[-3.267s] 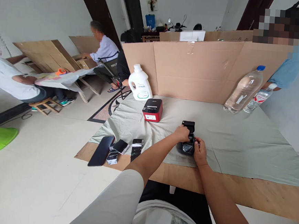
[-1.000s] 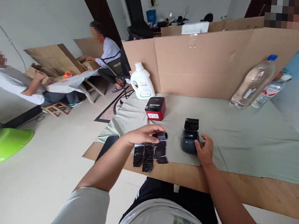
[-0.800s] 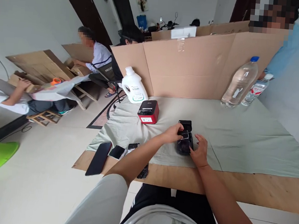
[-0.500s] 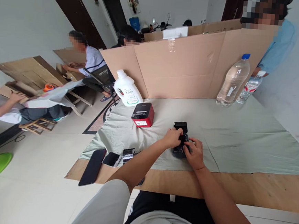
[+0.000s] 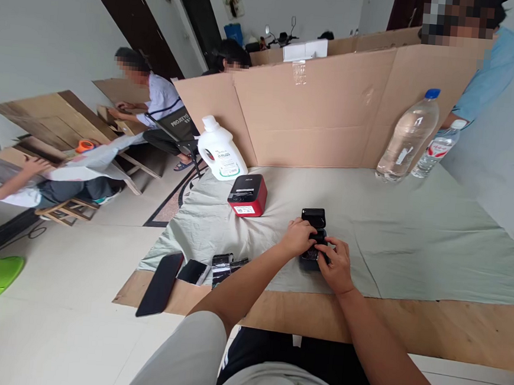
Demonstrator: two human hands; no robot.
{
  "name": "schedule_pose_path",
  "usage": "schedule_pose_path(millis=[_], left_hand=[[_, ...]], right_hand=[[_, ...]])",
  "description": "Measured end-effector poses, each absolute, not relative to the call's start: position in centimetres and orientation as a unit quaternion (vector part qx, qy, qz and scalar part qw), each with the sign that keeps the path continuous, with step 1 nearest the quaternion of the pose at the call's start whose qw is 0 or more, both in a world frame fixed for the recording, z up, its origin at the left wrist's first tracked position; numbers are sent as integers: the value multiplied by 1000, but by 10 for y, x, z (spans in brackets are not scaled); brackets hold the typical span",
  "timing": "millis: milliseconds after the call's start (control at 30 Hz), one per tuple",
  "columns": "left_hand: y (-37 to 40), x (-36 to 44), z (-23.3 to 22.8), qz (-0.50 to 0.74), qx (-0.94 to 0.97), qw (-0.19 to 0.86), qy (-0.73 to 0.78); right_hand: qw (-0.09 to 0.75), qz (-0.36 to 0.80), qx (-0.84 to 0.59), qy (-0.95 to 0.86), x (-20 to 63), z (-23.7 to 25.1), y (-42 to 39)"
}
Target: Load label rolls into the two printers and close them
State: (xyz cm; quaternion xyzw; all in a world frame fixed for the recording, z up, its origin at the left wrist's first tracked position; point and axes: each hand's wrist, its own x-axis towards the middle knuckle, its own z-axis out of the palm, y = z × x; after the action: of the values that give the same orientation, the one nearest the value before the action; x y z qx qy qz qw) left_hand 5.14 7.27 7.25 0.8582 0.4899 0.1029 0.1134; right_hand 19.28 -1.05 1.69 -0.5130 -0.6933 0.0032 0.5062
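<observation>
A small black flip-lid device [image 5: 314, 217] stands on the cloth with its lid raised toward the far side. My left hand [image 5: 298, 237] reaches into the open body from the left, its fingers bent and pressed together; what they pinch is hidden. My right hand [image 5: 336, 265] is closed against the device's right side, with thumb and fingertips at the opening. Glossy dark material shows inside, between the fingers. Left of my forearm lie a roll of shiny black film [image 5: 221, 267], a small black-topped block [image 5: 194, 272] and a dark phone [image 5: 161, 284].
A red-and-black box-shaped device [image 5: 248, 196] and a white jug [image 5: 223, 153] stand at the back left. Two water bottles [image 5: 409, 136] stand at the back right. A cardboard partition [image 5: 316, 120] closes the far side. Other people sit left and behind it; one stands at right.
My hands stay at the device. The left fingers have shifted slightly within the opening, and the small ring-like shape seen there before is now covered. The view has moved slightly.
</observation>
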Motion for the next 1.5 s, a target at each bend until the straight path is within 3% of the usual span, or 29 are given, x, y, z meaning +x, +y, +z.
schedule_pose_path(millis=[433,667,867,1000,1267,1500], left_hand=[[69,56,66,134,837,137,513],[80,36,66,396,725,205,525],[73,32,55,456,704,343,424],[53,30,48,461,722,296,422],[19,23,39,331,829,173,416],[12,26,33,291,844,133,430]], right_hand=[[507,36,-524,-683,195,15,-10],[506,71,-508,-693,196,23,-15],[526,68,-504,-682,198,24,-15],[526,43,-512,-678,196,23,-14],[515,17,-545,-661,194,24,-12],[490,-7,-551,-675,193,23,-11]])
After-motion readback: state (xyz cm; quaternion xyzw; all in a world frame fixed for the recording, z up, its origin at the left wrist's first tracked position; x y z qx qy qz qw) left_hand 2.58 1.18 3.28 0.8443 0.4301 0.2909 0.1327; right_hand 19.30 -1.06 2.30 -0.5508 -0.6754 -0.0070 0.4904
